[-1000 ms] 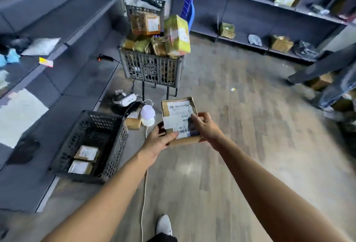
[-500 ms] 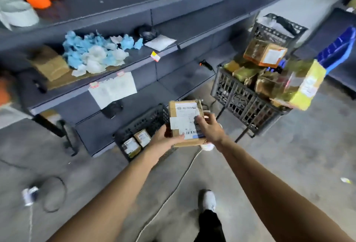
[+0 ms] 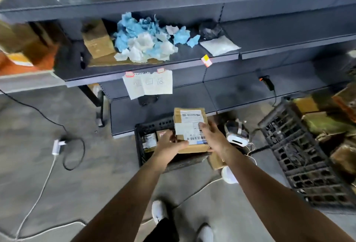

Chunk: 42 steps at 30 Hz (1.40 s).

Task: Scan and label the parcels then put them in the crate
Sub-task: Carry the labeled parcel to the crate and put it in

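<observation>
Labelled brown parcel [image 3: 189,126] above black crate [image 3: 140,141] holding parcels.

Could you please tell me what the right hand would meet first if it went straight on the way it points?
The right hand rests on the parcel, so that comes first. Past its far edge, the line may reach the bottom shelf; depth is unclear.
</observation>
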{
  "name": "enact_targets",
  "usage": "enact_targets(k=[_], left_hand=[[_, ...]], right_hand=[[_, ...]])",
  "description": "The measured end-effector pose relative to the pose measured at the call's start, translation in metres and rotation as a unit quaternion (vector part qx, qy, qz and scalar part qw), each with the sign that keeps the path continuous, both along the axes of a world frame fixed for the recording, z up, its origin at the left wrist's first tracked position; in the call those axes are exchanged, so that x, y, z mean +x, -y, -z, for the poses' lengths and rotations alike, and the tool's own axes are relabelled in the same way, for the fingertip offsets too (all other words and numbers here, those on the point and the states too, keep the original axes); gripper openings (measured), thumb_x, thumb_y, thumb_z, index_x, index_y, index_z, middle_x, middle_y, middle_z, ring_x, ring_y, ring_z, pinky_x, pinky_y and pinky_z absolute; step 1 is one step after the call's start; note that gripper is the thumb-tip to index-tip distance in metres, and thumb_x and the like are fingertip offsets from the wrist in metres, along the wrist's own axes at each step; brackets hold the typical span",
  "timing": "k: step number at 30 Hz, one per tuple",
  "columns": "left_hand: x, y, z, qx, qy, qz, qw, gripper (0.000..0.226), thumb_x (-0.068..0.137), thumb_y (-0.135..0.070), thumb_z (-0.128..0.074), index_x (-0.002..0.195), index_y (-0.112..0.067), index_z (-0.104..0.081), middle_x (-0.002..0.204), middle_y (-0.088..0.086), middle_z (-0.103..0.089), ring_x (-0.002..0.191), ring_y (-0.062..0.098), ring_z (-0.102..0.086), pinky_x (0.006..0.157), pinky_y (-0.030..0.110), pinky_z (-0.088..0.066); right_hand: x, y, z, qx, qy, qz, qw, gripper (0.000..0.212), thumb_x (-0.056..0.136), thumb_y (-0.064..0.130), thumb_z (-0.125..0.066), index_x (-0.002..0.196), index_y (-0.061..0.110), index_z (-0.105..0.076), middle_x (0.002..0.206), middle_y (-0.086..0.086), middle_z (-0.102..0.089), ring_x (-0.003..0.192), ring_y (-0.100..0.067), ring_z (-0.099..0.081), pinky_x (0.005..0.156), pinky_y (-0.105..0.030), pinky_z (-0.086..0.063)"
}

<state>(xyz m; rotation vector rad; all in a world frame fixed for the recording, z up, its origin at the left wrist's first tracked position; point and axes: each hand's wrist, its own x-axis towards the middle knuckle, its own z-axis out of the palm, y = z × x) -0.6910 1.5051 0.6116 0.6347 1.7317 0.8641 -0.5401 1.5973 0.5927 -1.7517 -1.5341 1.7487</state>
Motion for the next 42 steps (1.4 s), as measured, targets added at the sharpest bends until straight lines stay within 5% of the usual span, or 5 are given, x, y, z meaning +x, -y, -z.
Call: enact_targets(k=[10, 17, 21, 39, 42], left_hand=[[-0.037, -0.072, 0.237, -0.078, 0.036, -0.019, 0.996, 0.035, 0.082, -0.006, -0.071, 0.116, -0.004, -0.062, 0.114, 0.011, -0.068, 0.104, 0.027, -0.064, 0.083, 0.036, -0.05], [-0.037, -0.12, 0.432, -0.049, 0.056, 0.011, 0.997, 0.052, 0.082, -0.01, -0.072, 0.125, -0.029, -0.049, 0.096, -0.016, -0.059, 0.08, 0.0, -0.057, 0.055, 0.015, -0.05], [-0.043, -0.144, 0.514, -0.09, 0.065, -0.003, 0.994, 0.03, 0.079, -0.024, -0.078, 0.093, -0.026, -0.051, 0.083, -0.014, -0.058, 0.075, 0.006, -0.058, 0.078, 0.033, -0.055], [-0.043, -0.181, 0.631, -0.112, 0.036, -0.08, 0.99, 0.012, 0.079, -0.017, -0.067, 0.09, -0.017, -0.062, 0.083, 0.0, -0.066, 0.07, 0.011, -0.062, 0.053, 0.016, -0.044], [-0.043, -0.175, 0.613, -0.113, -0.02, -0.042, 0.993, 0.045, 0.079, -0.03, -0.072, 0.117, -0.017, -0.052, 0.115, 0.004, -0.057, 0.096, 0.018, -0.06, 0.066, 0.019, -0.045]], right_hand=[[-0.053, -0.088, 0.252, 0.068, 0.13, -0.079, 0.986, 0.053, 0.098, 0.058, -0.036, 0.136, 0.025, -0.05, 0.121, -0.003, -0.067, 0.104, -0.023, -0.064, 0.094, -0.039, -0.049], [-0.067, -0.154, 0.451, 0.114, 0.183, -0.082, 0.973, 0.045, 0.099, 0.051, -0.042, 0.13, 0.02, -0.049, 0.109, -0.006, -0.066, 0.079, -0.017, -0.058, 0.069, -0.029, -0.039], [-0.077, -0.171, 0.538, 0.132, 0.185, -0.107, 0.968, 0.042, 0.099, 0.047, -0.044, 0.129, 0.018, -0.048, 0.115, -0.01, -0.066, 0.104, -0.031, -0.062, 0.081, -0.032, -0.042], [-0.101, -0.2, 0.652, 0.028, 0.134, -0.226, 0.964, 0.076, 0.088, 0.018, -0.071, 0.149, 0.012, -0.026, 0.137, -0.009, -0.056, 0.123, -0.024, -0.055, 0.109, -0.039, -0.039], [-0.1, -0.197, 0.633, 0.037, 0.151, -0.216, 0.964, 0.072, 0.092, 0.024, -0.066, 0.151, 0.023, -0.026, 0.139, -0.007, -0.053, 0.122, -0.026, -0.055, 0.104, -0.033, -0.042]])
